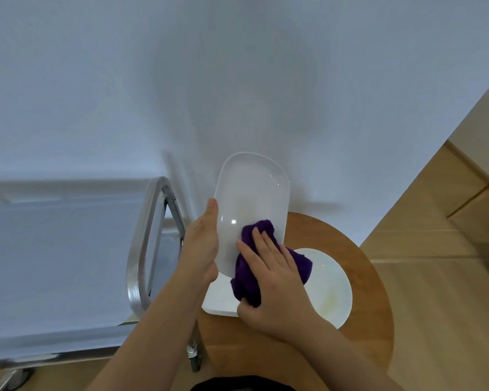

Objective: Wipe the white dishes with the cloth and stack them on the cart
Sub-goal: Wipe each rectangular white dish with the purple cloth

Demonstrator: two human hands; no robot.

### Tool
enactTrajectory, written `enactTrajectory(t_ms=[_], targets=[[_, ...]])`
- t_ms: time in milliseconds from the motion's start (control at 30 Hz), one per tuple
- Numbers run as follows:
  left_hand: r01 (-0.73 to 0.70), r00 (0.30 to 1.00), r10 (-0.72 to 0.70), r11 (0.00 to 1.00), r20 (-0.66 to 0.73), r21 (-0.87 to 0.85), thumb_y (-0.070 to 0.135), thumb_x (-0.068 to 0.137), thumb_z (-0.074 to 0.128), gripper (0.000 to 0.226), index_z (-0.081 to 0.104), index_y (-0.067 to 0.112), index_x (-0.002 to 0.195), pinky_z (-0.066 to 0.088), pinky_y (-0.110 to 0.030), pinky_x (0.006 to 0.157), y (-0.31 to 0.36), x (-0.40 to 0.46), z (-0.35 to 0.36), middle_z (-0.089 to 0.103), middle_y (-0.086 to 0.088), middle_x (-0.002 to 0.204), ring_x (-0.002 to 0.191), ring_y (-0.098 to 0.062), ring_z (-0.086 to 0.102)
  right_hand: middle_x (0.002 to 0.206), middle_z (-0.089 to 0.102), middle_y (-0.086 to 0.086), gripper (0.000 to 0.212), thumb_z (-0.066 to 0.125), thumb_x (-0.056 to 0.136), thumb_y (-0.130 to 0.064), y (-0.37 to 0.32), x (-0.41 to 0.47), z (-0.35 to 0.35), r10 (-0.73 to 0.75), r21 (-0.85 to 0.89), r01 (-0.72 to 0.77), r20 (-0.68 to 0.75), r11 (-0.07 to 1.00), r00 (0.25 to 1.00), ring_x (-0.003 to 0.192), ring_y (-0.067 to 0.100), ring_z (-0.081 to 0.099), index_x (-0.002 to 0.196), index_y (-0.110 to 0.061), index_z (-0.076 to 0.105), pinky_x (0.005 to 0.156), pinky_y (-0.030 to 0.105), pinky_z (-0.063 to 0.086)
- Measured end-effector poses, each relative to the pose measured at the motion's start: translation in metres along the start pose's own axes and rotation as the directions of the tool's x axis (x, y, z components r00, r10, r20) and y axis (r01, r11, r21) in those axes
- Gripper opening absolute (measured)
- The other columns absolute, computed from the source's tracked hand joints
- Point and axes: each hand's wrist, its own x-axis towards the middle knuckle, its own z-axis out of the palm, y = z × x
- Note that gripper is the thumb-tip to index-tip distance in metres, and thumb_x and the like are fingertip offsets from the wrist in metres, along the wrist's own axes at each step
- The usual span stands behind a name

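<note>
Our left hand (202, 244) holds the white oblong dish (251, 210) by its left long edge, thumb lying up along the rim and the fingers hidden behind it, so we cannot see how they curl. Our right hand (271, 275) presses the purple cloth (254, 266) flat against the dish's lower inner face; the fingers lie straight over the wad, while the thumb pinches the cloth's lower end against the palm.

The dish is lifted clear of the round wooden desk (376, 292) and tilted towards us, its long axis running up and away from the hands, the far end leaning slightly right. The cloth covers only the near end, so most of the face lies beyond the right hand, along that axis. We judge the wipe is in hand and should travel up the length of the dish.

Below, on the desk, a round white plate (336, 292) lies flat, with another white dish (218, 300) partly hidden under the hands, just beside it. They seem to await wiping.

The cart (54, 263), with its bright metal handle (141, 244), stands to the left, close beside the holding hand, which is the nearer one for setting the dish down there.
</note>
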Motion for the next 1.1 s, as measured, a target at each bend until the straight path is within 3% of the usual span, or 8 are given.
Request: enactTrajectory(t_ms=[233, 400, 500, 567, 700, 900, 1000, 1100], targets=[[0.054, 0.997, -0.052, 0.998, 0.057, -0.039, 0.053, 0.093, 0.047, 0.038, 0.065, 0.02, 0.1, 0.059, -0.035, 0.069, 0.001, -0.001, 0.009, 0.075, 0.0, 0.083, 0.079, -0.02, 0.072, 0.094, 0.072, 0.006, 0.051, 0.09, 0.053, -0.014, 0.003, 0.008, 0.0, 0.071, 0.179, -0.004, -0.375, 0.984, 0.924, 0.078, 0.02, 0.069, 0.099, -0.013, 0.068, 0.061, 0.029, 0.058], [-0.025, 0.999, 0.023, 0.998, 0.022, 0.058, 0.061, 0.09, 0.043, 0.048, 0.05, 0.026, 0.122, 0.048, -0.042, 0.092, -0.003, 0.015, -0.006, 0.063, -0.002, 0.121, 0.11, -0.018, 0.059, 0.069, 0.064, -0.011, 0.04, 0.079, 0.063, -0.005, 0.01, 0.027, -0.031, 0.662, 0.88, -0.265, -0.072, 0.394, 0.746, 0.072, 0.016, 0.063, 0.079, -0.036, 0.06, 0.051, 0.024, 0.053], [0.083, 0.993, -0.078, 0.995, -0.091, 0.057, 0.061, 0.076, 0.064, 0.084, 0.034, 0.019, 0.143, 0.031, -0.058, 0.108, -0.016, 0.017, -0.02, 0.044, -0.008, 0.144, 0.132, -0.03, 0.041, 0.075, 0.065, -0.001, 0.048, 0.078, 0.048, -0.002, 0.024, 0.03, -0.049, 0.648, 0.986, -0.165, 0.14, -0.022, 0.749, 0.076, 0.025, 0.063, 0.089, -0.02, 0.06, 0.056, 0.036, 0.054], [0.24, 0.962, -0.206, 0.952, 0.179, -0.192, 0.058, 0.052, 0.082, 0.11, 0.036, 0.014, 0.142, 0.031, -0.062, 0.107, -0.027, 0.016, -0.027, 0.05, -0.012, 0.14, 0.13, -0.035, 0.045, 0.081, 0.066, 0.006, 0.058, 0.079, 0.041, -0.007, 0.031, 0.027, -0.051, 0.56, 0.969, -0.138, 0.232, -0.205, 0.795, 0.074, 0.026, 0.066, 0.095, -0.011, 0.058, 0.054, 0.037, 0.054], [0.251, 0.932, -0.064, 0.824, 0.356, -0.508, 0.011, 0.06, 0.082, 0.076, 0.05, 0.004, 0.129, 0.057, -0.052, 0.077, -0.023, 0.023, -0.034, 0.066, -0.019, 0.118, 0.103, -0.035, 0.066, 0.088, 0.068, 0.008, 0.056, 0.078, 0.048, -0.01, 0.04, 0.019, -0.042, 0.515, 0.93, -0.184, 0.333, -0.319, 0.79, 0.071, 0.021, 0.068, 0.101, -0.01, 0.059, 0.055, 0.032, 0.054], [0.027, 0.951, 0.047, 0.972, 0.306, -0.232, -0.005, 0.069, 0.06, 0.036, 0.062, 0.005, 0.104, 0.059, -0.036, 0.061, 0.005, 0.027, -0.041, 0.075, -0.011, 0.09, 0.08, -0.025, 0.072, 0.091, 0.064, -0.013, 0.049, 0.073, 0.072, -0.004, 0.056, 0.018, -0.05, 0.748, 0.906, -0.226, -0.132, 0.357, 0.651, 0.08, 0.016, 0.063, 0.099, -0.04, 0.053, 0.048, 0.018, 0.049], [-0.1, 0.925, 0.025, 0.979, 0.379, 0.178, -0.016, 0.074, 0.059, 0.035, 0.065, 0.01, 0.097, 0.057, -0.035, 0.062, 0.017, 0.025, -0.034, 0.072, -0.011, 0.087, 0.078, -0.025, 0.071, 0.109, 0.054, -0.036, 0.072, 0.071, 0.064, -0.008, 0.041, 0.034, -0.072, 0.316, 0.772, 0.021, -0.285, 0.635, 0.905, 0.096, -0.006, 0.06, 0.118, -0.046, 0.044, 0.065, 0.009, 0.05], [-0.216, 0.798, -0.05, 0.907, 0.6, 0.363, -0.016, 0.071, 0.061, 0.038, 0.069, 0.017, 0.087, 0.055, -0.032, 0.066, 0.026, 0.02, -0.019, 0.072, -0.007, 0.083, 0.08, -0.023, 0.07, 0.136, 0.045, -0.016, 0.081, 0.068, 0.064, -0.027, 0.014, 0.062, -0.088, -0.109, 0.404, 0.161, -0.149, 0.901, 0.983, 0.123, 0.002, 0.047, 0.138, -0.03, 0.036, 0.096, 0.018, 0.041]])
